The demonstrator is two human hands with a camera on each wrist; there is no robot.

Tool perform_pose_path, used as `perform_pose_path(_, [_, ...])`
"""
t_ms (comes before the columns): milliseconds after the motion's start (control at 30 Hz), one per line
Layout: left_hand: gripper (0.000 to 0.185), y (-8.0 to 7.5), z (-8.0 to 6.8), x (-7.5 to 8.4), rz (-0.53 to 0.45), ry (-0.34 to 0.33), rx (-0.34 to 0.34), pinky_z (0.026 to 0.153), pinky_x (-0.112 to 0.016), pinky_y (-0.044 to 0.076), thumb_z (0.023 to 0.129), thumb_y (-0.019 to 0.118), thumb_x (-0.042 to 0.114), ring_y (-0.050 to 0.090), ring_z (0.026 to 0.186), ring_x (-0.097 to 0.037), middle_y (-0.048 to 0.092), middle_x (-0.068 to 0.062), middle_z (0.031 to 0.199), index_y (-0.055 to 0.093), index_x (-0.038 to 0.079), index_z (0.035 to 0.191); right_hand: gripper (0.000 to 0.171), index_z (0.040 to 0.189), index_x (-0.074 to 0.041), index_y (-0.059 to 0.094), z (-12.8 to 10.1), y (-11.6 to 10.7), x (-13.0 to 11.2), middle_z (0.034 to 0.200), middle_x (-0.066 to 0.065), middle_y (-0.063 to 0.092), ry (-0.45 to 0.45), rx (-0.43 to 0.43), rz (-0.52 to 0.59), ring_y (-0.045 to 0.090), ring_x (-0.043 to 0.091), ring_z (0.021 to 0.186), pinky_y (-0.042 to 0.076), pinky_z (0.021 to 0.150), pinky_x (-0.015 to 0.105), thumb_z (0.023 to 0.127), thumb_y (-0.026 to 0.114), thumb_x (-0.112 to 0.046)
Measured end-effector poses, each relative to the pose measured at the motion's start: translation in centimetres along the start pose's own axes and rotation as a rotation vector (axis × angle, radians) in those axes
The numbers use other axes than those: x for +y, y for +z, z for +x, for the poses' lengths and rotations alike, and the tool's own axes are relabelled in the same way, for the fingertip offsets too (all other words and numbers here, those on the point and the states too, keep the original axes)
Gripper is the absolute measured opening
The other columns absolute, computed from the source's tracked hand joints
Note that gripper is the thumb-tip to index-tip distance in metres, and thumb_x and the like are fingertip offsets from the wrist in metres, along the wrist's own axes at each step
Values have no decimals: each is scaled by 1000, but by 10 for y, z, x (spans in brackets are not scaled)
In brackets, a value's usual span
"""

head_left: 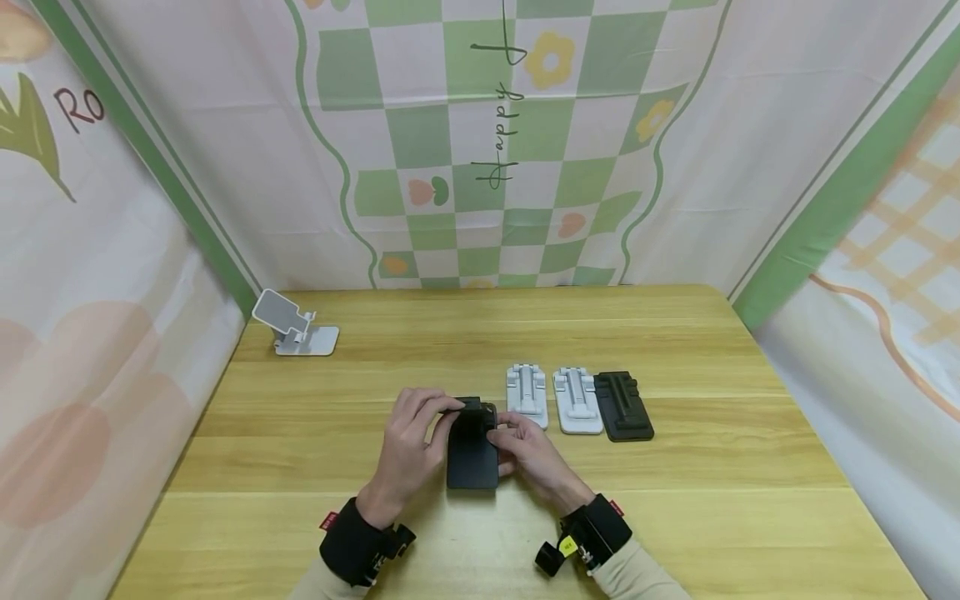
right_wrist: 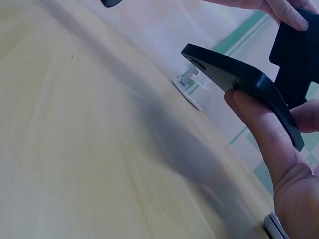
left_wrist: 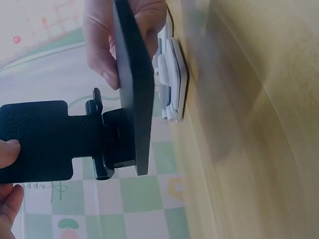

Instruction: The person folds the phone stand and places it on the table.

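Observation:
Both hands hold a black folding phone stand (head_left: 472, 454) just above the wooden table (head_left: 690, 500), near its front middle. My left hand (head_left: 441, 418) pinches the stand's hinged upper plate (left_wrist: 40, 139) at its far end. My right hand (head_left: 504, 435) grips the flat base plate (right_wrist: 239, 82) from the right, with its fingers (right_wrist: 264, 134) curled under it. In the left wrist view the upper plate is swung out from the base plate (left_wrist: 134, 74) at the hinge.
Three folded stands lie in a row right of the hands: two white ones (head_left: 527, 394) (head_left: 577, 401) and a black one (head_left: 622, 406). An unfolded white stand (head_left: 294, 327) sits at the back left corner. Cloth walls enclose the table.

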State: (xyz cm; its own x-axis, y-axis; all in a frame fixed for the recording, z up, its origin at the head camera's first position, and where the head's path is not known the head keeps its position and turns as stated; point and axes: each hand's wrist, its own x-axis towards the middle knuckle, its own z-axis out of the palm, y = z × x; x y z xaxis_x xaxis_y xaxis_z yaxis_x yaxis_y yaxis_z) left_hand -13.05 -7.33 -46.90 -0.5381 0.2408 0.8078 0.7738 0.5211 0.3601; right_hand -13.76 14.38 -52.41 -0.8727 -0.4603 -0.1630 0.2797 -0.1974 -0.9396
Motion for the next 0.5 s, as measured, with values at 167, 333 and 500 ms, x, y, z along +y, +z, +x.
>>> perform_pose_path(167, [7,2,-2,0,30,40,5,79,-31,51,98,70,5,56,91,-24,64,-8,103,72,4,104,44,141,16,36,1,1,-1,108,12,78,-11,-20,35,77,18,86,63,70,31,104,50,-5])
perform_pose_path(333, [21,4,-4,1,60,73,10,79,-32,51,107,56,16,57,91,-24,64,-9,103,72,4,104,47,142,18,34,3,1,-3,107,11,78,-13,3,50,77,16,82,62,67,28,104,50,-5])
perform_pose_path(500, [25,6,-9,0,89,106,24,79,-32,53,109,53,17,58,91,-24,65,-9,102,73,4,102,51,143,22,31,4,1,-6,106,13,77,-30,17,89,77,16,80,61,66,24,104,50,-4])
